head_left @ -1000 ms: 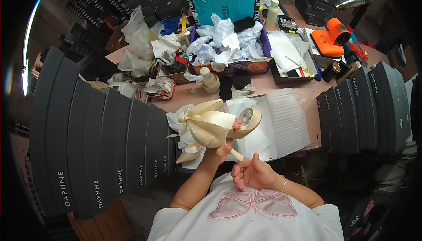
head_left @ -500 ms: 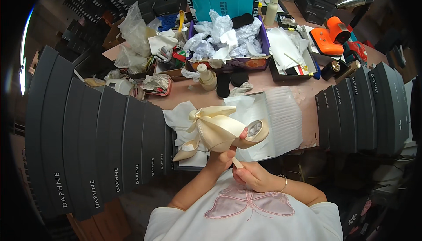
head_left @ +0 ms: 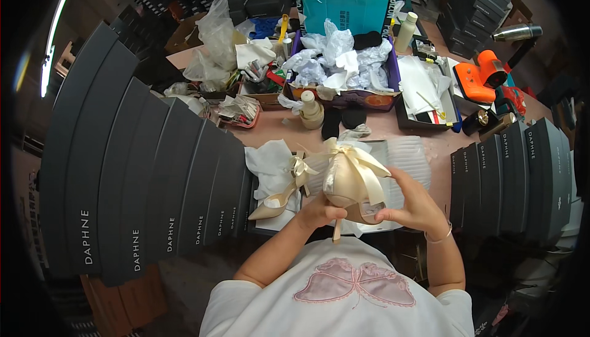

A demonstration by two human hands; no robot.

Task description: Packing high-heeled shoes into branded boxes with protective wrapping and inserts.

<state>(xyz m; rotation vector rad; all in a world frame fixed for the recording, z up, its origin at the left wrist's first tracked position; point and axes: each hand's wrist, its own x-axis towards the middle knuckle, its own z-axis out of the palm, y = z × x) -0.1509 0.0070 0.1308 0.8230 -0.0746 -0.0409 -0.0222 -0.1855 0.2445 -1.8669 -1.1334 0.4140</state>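
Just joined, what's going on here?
A person is holding a cream high-heeled shoe with a ribbon bow, using both hands: the left hand near the heel, the right hand on the opposite side. The heel points toward the person's body. A matching shoe lies to the left, beside white tissue paper. Dark grey shoeboxes stand on both sides of the workspace.
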